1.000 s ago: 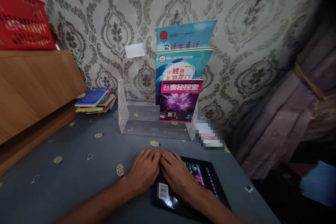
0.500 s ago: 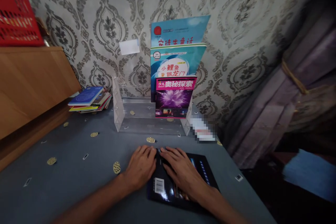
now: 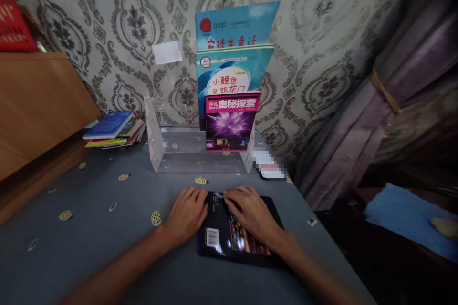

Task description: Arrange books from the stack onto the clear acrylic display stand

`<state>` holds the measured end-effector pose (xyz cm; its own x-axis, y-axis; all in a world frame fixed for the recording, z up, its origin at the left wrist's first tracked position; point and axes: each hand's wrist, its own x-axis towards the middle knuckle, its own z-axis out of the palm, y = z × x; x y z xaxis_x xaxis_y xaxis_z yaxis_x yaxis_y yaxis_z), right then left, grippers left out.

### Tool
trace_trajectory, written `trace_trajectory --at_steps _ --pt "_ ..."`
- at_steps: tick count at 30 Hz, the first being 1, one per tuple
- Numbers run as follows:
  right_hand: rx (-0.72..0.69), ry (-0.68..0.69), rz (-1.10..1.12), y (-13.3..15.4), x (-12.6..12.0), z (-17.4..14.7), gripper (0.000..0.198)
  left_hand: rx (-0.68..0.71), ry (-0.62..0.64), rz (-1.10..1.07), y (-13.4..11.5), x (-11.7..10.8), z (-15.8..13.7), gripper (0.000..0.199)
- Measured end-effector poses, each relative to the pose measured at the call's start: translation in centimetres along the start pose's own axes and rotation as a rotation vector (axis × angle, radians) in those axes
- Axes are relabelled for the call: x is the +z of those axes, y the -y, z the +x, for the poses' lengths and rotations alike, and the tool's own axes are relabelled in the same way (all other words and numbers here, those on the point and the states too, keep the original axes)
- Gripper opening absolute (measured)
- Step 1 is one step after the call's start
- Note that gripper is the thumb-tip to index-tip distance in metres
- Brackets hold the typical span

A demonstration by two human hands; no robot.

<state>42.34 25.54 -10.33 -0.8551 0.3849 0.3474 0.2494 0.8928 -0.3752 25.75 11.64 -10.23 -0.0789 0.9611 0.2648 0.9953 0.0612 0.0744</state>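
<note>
A dark glossy book (image 3: 222, 245) lies flat on the patterned tabletop, with a barcode and a colourful picture on its upper face. My right hand (image 3: 250, 212) rests palm down across its far part, fingers stretched out over the cover. At the book's left edge, my left hand (image 3: 188, 212) lies with its fingers slightly bent and the fingertips against the far left corner. Beyond my hands stands a clear acrylic book rack (image 3: 153, 140). Its right side holds a pink and purple book (image 3: 231, 124), a teal book (image 3: 255, 64) behind that, and a taller blue book (image 3: 238, 16) at the back.
A stack of books (image 3: 109, 126) sits at the far left, beside a wooden cabinet (image 3: 39, 100) bearing a red basket (image 3: 14, 24). Right of the rack lies a blurred-out flat object (image 3: 268, 164). The table's right edge runs near a purple curtain (image 3: 343, 128) and a blue cloth (image 3: 404, 217).
The view has shifted slightly. My right hand has slid right over the book, away from my left hand, baring more of the cover between them. The rack's books stay put.
</note>
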Motion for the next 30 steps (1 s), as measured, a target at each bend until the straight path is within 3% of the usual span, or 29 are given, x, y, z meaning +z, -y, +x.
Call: trace_trajectory --at_steps 10,17,24,27,30 --pt "0.055 0.039 0.147 -0.3 -0.6 -0.8 0.022 -0.047 -0.012 -0.269 1.4 0.2 0.2 0.022" --pt "0.067 0.034 0.320 -2.0 -1.0 -0.9 0.025 -0.094 -0.064 -0.442 2.6 0.4 0.3 0.024" --pt "0.145 0.018 0.293 -4.5 -2.2 -1.0 0.029 -0.067 -0.086 -0.474 2.9 0.5 0.4 0.021" --pt "0.162 0.017 0.300 -5.3 -2.5 -1.1 0.029 0.003 -0.014 -0.377 2.6 -0.5 0.4 0.025" --pt "0.176 0.030 0.336 -5.6 -2.6 -1.1 0.031 0.067 0.177 -0.267 2.4 -1.8 0.1 0.057"
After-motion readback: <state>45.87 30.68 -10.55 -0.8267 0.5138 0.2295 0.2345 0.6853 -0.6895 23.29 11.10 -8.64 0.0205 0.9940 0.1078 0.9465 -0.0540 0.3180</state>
